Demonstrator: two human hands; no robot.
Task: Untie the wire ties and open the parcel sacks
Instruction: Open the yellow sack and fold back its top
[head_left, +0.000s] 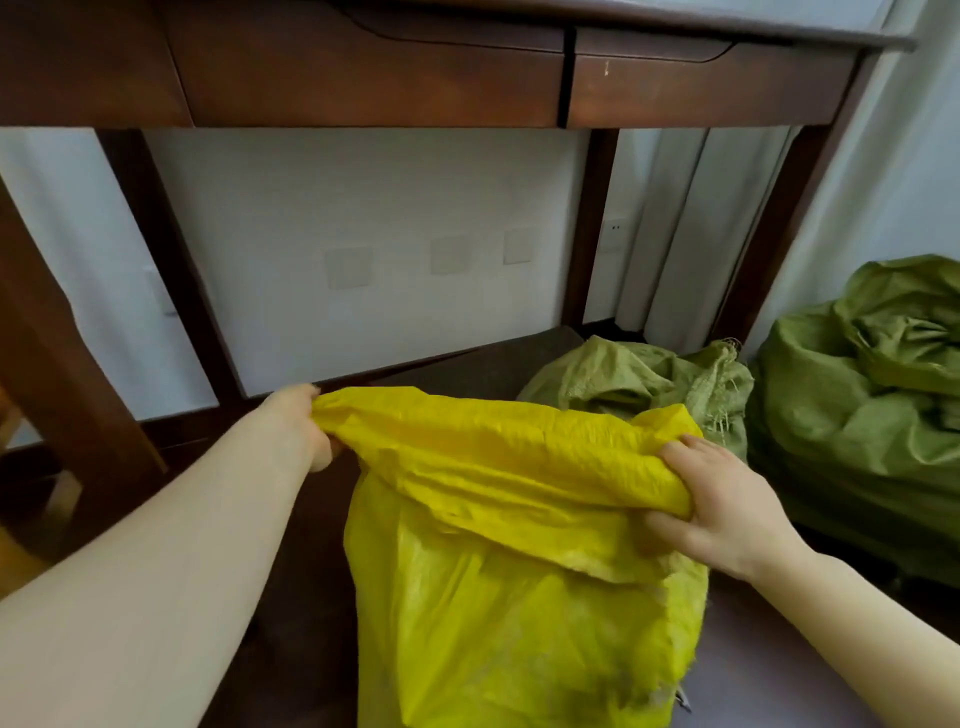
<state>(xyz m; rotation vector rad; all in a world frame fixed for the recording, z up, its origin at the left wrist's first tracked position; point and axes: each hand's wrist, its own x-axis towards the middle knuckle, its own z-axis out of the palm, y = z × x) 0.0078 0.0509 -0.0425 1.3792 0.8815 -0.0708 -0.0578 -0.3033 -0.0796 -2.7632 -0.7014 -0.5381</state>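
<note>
Hands at opposite ends of yellow sack mouth: left hand fingers curled round the far corner, right hand pinching the near one, likely stretching it open. Sack stands on floor before desk, green sacks beside. No tie visible.

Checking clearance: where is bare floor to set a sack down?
Bare dark floor lies under the desk, between its legs, behind the yellow sack and left of the small green sack. A grey floor strip shows between the yellow sack and the right arm. Crowded at right: the small green sack sits beside the big green sack.
</note>
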